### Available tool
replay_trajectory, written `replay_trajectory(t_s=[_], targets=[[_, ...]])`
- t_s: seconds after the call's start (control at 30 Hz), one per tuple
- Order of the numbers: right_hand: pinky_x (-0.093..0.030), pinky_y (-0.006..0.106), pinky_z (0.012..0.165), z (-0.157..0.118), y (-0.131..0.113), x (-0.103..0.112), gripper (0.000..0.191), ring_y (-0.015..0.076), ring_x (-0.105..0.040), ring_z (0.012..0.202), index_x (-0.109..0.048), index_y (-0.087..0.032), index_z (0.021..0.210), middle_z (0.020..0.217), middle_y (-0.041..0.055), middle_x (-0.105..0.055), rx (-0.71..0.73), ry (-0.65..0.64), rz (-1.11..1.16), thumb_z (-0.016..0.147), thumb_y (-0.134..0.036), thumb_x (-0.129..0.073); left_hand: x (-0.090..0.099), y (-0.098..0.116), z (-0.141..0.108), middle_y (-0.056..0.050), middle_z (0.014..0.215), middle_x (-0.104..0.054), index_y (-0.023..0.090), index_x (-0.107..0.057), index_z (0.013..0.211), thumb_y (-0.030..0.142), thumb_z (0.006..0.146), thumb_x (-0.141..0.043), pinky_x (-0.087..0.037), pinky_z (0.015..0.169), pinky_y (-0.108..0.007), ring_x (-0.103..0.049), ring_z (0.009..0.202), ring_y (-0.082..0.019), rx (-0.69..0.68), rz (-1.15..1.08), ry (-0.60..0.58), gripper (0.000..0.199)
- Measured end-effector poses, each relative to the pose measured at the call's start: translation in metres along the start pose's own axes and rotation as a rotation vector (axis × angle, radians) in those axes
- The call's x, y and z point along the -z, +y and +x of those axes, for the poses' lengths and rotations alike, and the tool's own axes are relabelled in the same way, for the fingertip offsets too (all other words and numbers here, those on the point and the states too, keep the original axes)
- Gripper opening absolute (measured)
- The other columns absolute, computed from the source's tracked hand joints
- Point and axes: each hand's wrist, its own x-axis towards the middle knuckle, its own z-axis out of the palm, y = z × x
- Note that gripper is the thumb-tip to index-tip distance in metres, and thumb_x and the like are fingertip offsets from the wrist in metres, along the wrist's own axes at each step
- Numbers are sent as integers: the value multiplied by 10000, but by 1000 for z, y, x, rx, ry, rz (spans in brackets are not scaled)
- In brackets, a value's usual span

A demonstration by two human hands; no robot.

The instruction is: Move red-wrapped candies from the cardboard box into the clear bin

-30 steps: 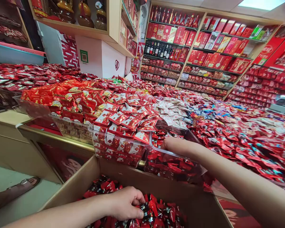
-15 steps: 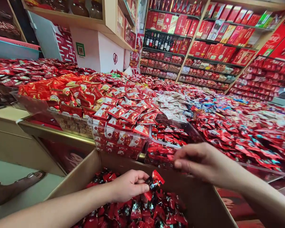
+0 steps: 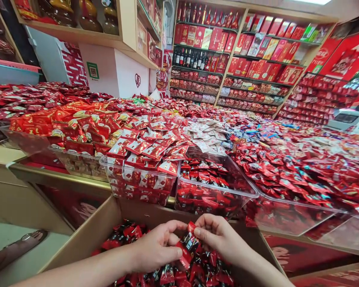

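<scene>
A red and black wrapped candy [image 3: 189,241] hangs between my two hands over a cardboard box [image 3: 86,229]. My left hand [image 3: 160,245] grips it from the left, thumb along its lower end. From the right, my right hand [image 3: 218,237] pinches its upper end between thumb and fingers. Beneath them, loose candies [image 3: 167,275] in the same kind of wrapper fill the lower part of the box. Just beyond the box stands a clear plastic bin [image 3: 218,189], partly filled with red and black packets lying in rows.
Left of that bin stands a clear bin [image 3: 106,161] heaped with red and white packets [image 3: 140,147]. More heaped candies [image 3: 287,167] spread to the right and back. Shelves [image 3: 221,79] with bottles and red boxes line the far wall. A person's sandalled foot [image 3: 32,239] shows at lower left.
My right hand has come down and left from the clear bin's front to the candy, and now pinches it. My left hand has kept its hold. The view has shifted slightly.
</scene>
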Motion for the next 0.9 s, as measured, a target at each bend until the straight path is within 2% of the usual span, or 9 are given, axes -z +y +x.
replay_trajectory(t_s=[0.1,0.23,0.3,0.37,0.47,0.53,0.63,0.8,0.9], targets=[[-364,179,462,-12,-7,2,209,75,-444,525,-468,-152,764,630,-10,-491,72,40,-117,713,-355,-478,3,-1,3,37,572,-561,162,-377,932,208,698,-482,-374,572,-232,-538,550,-102,-25,-54,78,261],[-411,265,726,-27,-24,1,391,177,-465,923,-455,-201,995,1080,86,-451,283,-47,-422,628,-266,-575,5,0,3,84,529,-498,196,-361,893,186,688,-479,-381,520,-227,-515,461,-86,-3,-119,20,237],[-386,261,789,-32,-32,-1,290,163,-445,971,-491,-212,970,1099,75,-458,430,-118,-569,682,-187,-501,4,2,0,91,524,-477,201,-374,892,187,678,-494,-372,483,-204,-491,428,-69,25,-174,-25,247],[-399,230,759,-37,-39,0,262,124,-492,880,-498,-211,947,973,57,-543,565,-127,-663,733,-109,-387,3,6,-2,72,544,-492,195,-379,908,273,719,-458,-364,463,-201,-498,433,-77,50,-236,-53,220],[-411,218,710,-47,-59,13,252,120,-512,814,-485,-218,935,897,43,-571,675,-6,-768,729,-104,-396,2,9,-4,1,595,-560,162,-384,924,425,783,-292,-368,475,-234,-536,471,-116,45,-257,-49,312],[-407,227,692,-49,-79,29,188,133,-516,803,-498,-218,875,878,44,-571,684,208,-829,720,-138,-428,4,10,-4,-27,619,-586,146,-404,905,420,779,-315,-362,491,-236,-541,486,-118,30,-215,-27,314],[-389,232,608,-31,-108,56,85,135,-518,680,-516,-196,748,750,42,-571,570,480,-980,720,-227,-443,6,6,-2,-29,665,-600,145,-434,873,358,748,-427,-356,515,-224,-544,530,-106,37,-149,-27,248],[-316,210,526,35,-115,77,126,102,-457,561,-518,-169,649,621,14,-537,470,203,-1294,693,-262,-447,10,-6,-1,-33,705,-605,140,-460,849,332,713,-492,-381,574,-247,-546,559,-95,45,-78,-51,237],[-295,213,517,65,-108,79,117,107,-449,566,-516,-164,648,624,19,-536,470,135,-1427,678,-254,-448,13,-12,-1,-29,707,-602,144,-469,842,324,690,-521,-391,580,-258,-542,534,-88,37,-66,-72,242]])
